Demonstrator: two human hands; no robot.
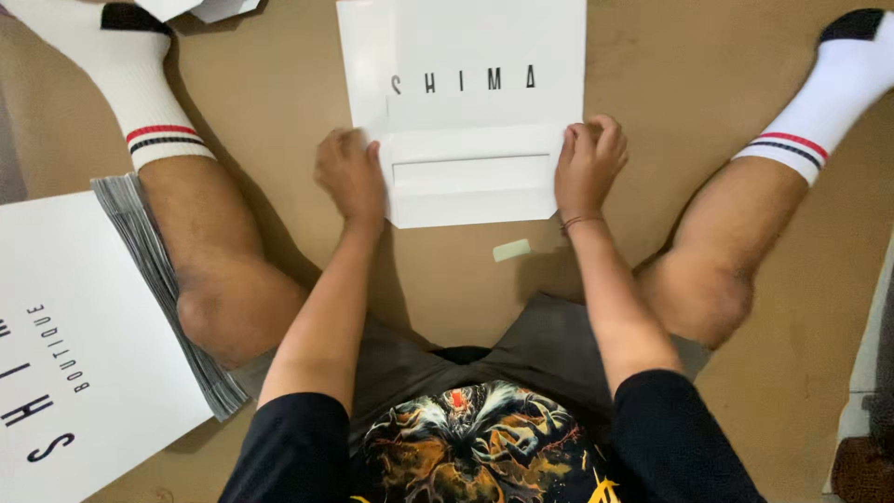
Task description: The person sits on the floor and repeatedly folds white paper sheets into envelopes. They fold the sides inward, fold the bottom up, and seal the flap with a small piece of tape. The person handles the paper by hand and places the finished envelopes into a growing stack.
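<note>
Now both hands press one white folded sheet [470, 177] on the floor [670, 84]: left hand [352, 175] flat, right hand [589, 160] curled; one paper stack [74, 345] lies left.

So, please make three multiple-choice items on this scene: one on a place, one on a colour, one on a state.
1. Where does the small green piece lie?
A. on the stack
B. on the floor near the right hand
C. under the left sock

2. What colour is the sheet between the hands?
A. white
B. brown
C. black

3. How is the sheet's near edge?
A. rolled up
B. torn off
C. folded over

Answers:
1 B, it rests on the brown floor just below the sheet, beside the right wrist.
2 A, it is white, like the stack beside the left knee.
3 C, both hands, left hand too, press a folded flap flat.
</note>
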